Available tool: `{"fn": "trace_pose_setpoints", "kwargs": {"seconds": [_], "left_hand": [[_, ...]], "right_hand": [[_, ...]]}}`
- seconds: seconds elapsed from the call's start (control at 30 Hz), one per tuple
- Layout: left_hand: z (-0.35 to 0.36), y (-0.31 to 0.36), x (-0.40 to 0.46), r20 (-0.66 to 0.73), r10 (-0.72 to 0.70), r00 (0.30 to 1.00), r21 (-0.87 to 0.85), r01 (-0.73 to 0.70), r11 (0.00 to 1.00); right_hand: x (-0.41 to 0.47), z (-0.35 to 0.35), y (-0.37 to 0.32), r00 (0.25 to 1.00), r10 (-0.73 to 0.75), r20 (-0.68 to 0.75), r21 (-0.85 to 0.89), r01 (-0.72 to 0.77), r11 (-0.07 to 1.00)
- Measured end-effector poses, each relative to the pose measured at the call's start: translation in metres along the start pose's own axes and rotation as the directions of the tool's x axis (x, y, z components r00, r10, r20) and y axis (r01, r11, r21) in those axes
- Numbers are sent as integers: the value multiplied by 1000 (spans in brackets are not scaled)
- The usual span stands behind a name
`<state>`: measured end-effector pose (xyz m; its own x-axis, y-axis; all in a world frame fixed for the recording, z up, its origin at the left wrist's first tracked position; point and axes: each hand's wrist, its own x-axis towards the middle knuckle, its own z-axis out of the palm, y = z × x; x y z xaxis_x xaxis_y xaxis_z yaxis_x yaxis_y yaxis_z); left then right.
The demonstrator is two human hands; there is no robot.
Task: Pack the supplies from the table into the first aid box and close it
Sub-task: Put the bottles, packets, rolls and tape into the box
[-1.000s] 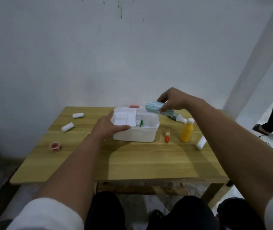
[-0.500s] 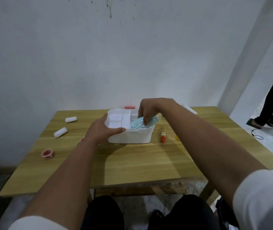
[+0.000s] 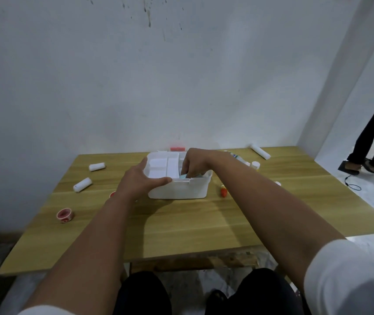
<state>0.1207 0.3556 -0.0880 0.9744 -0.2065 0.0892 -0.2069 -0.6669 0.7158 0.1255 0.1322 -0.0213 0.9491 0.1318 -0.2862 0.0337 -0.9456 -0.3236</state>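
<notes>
Box: white, open, mid-table.
Left hand: spread wide, gripping the box's near-left corner, thumb along the front rim.
Right hand: fingers curled down inside the box's right compartment, closed on a teal packet.
Rolls: white, loose, table's left.

No lettering, brand or number is legible here; the tube behind the first aid box carries coloured print, too blurred and too small to read.
</notes>
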Motion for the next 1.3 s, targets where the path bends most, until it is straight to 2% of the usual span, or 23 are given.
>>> {"fn": "trace_pose_setpoints", "kwargs": {"seconds": [0.17, 0.43, 0.63, 0.83, 0.97, 1.07, 1.17, 1.3], "left_hand": [[-2, 0, 0, 6, 3, 1000, 7, -3, 1000], [1, -1, 1, -11, 17, 1000, 17, -17, 1000], [-1, -2, 0, 2, -6, 1000, 18, 6, 1000], [-4, -1, 0, 18, -11, 1000, 0, 11, 1000], [-3, 1, -2, 1, 29, 1000, -55, -29, 998], [-4, 2, -4, -4, 45, 999, -71, -45, 996], [-6, 4, -6, 3, 44, 999, -64, -44, 997], [-8, 5, -7, 12, 38, 999, -59, -37, 998]], "right_hand": [[1, 12, 1, 999, -8, -46, 87, 12, 996], [6, 22, -3, 995, -16, -94, 45, 20, 999], [-3, 6, 6, 995, -23, -101, 255, 48, 966], [-21, -25, 30, 944, 37, -327, 391, 100, 915], [-36, -39, 58, 875, 77, -478, 292, 75, 954], [-47, -45, 79, 860, 105, -500, 183, -13, 983], [-60, -46, 95, 880, 182, -439, 65, -171, 983], [-78, -47, 110, 899, 362, -248, -78, -391, 917]]}}
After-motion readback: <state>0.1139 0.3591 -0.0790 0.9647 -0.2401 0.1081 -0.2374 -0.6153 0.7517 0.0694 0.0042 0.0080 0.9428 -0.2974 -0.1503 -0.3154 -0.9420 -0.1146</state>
